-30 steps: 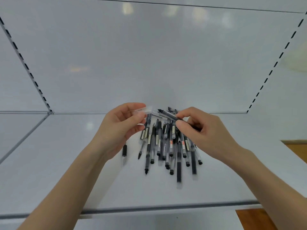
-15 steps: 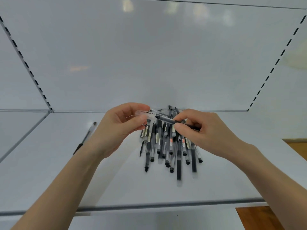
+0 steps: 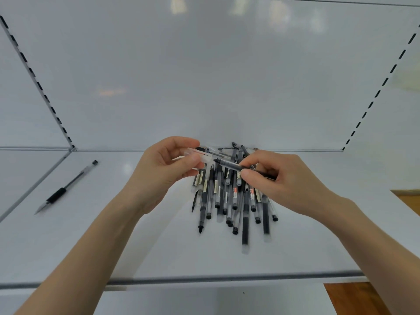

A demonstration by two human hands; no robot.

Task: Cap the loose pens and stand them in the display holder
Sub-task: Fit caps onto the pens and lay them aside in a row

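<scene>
A pile of several black gel pens (image 3: pixel 236 201) lies on the white shelf (image 3: pixel 113 246), some capped, some with bare tips. My left hand (image 3: pixel 163 169) pinches a clear pen cap (image 3: pixel 198 154) between thumb and fingers, its open end facing right. My right hand (image 3: pixel 281 180) grips an uncapped black pen (image 3: pixel 229 164) above the pile, tip pointing left at the cap, a small gap between them. No display holder is in view.
A single black-grip pen (image 3: pixel 66 187) lies apart on the shelf at the left, near the shelf's left divider (image 3: pixel 36 185). The shelf's front edge (image 3: pixel 204 279) runs below my arms. A slotted white back panel (image 3: pixel 204 76) rises behind the pile.
The pen tip and the cap have come closer together. The view has shifted, bringing the single pen at the left into sight.
</scene>
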